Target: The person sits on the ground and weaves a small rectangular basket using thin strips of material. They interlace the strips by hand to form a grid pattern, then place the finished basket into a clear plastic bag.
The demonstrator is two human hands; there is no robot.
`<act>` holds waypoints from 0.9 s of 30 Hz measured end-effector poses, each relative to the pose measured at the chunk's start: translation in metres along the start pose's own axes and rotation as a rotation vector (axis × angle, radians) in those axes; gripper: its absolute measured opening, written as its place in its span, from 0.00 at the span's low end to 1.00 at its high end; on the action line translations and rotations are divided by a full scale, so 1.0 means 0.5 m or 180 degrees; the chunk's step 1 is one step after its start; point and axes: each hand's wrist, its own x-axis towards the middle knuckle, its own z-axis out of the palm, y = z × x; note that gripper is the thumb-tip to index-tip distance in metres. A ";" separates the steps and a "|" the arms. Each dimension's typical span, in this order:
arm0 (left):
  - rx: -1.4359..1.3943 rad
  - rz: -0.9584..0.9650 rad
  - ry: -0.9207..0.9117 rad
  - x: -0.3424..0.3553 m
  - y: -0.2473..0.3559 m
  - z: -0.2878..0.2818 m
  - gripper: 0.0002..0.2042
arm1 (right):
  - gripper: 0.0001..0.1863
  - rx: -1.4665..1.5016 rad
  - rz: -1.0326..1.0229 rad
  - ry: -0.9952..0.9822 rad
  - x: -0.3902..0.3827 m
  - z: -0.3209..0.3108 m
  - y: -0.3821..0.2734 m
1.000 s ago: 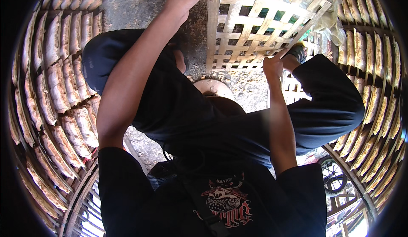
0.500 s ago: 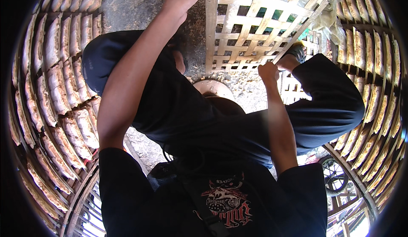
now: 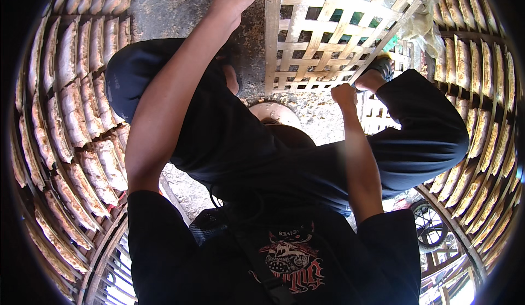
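Note:
A pale woven bamboo panel (image 3: 328, 37) with a wooden edge stands tilted at the upper centre, between my feet. My left hand (image 3: 235, 1) grips its upper left edge, fingertips partly out of sight at the top of the picture. My right hand (image 3: 344, 93) is curled closed at the panel's lower right edge, its fingertips hidden. A dark sandal (image 3: 385, 67) on my right foot is beside the panel. My crossed legs in black trousers spread below it, over a round pale object (image 3: 273, 109).
Racks of pale, crusty slabs on bamboo slats curve along the left (image 3: 68, 80) and right (image 3: 481, 75). Crumpled clear plastic (image 3: 424, 18) lies behind the panel. Another lattice (image 3: 374, 113) is under my right hand's side. A spoked wheel (image 3: 429, 223) shows at the lower right.
My right hand has moved a little down and left along the panel's lower edge, its fingers now more tightly curled. The panel has shifted slightly left. My left hand stays on the upper edge.

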 end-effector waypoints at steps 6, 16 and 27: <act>0.0080 -0.0019 0.0016 -0.001 -0.001 -0.001 0.10 | 0.22 0.0114 0.0154 0.0625 0.026 0.034 0.010; -0.0021 -0.0101 -0.0043 0.008 -0.009 0.000 0.11 | 0.23 -0.1112 -0.0458 0.1477 0.169 0.048 0.142; 0.0335 0.0115 0.0146 0.001 -0.025 -0.018 0.16 | 0.33 0.2739 0.0071 0.1880 0.026 -0.190 0.041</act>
